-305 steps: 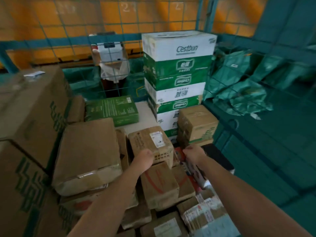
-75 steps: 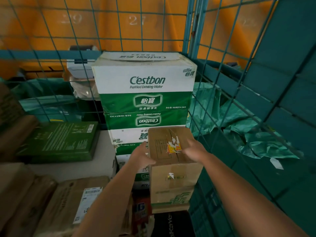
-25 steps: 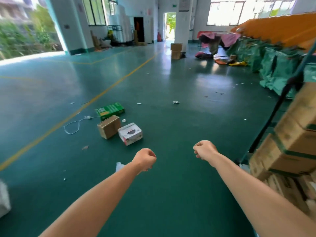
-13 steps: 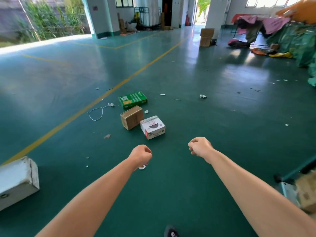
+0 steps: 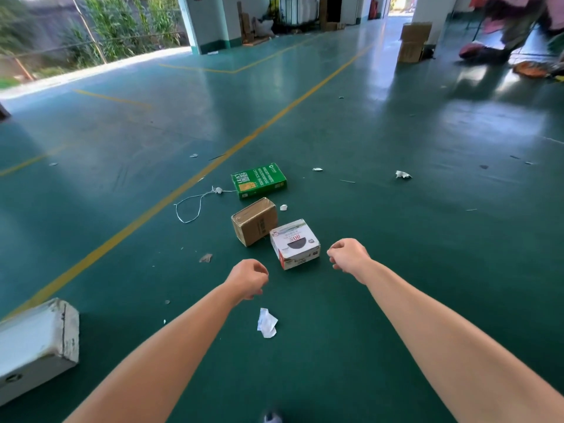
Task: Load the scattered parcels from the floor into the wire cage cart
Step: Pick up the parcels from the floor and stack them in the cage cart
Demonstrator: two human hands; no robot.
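Three parcels lie close together on the green floor ahead of me. Nearest is a white box with red print (image 5: 295, 244). A brown cardboard box (image 5: 254, 221) lies just behind it to the left, and a flat green box (image 5: 258, 180) sits farthest away. My left hand (image 5: 248, 277) hovers below and left of the white box, fingers loosely curled and holding nothing. My right hand (image 5: 348, 257) hangs just right of the white box, also loosely curled around nothing. The wire cage cart is out of view.
A white block (image 5: 36, 340) lies at the lower left. A crumpled paper scrap (image 5: 266, 323) sits between my forearms. A loop of white string (image 5: 195, 203) lies left of the parcels beside a yellow floor line (image 5: 152, 209). Stacked cartons (image 5: 413, 41) stand far back.
I turned from the cart, where I had set a brown box against the water cartons, and have come nearer to the three floor parcels. The cart has left the view.
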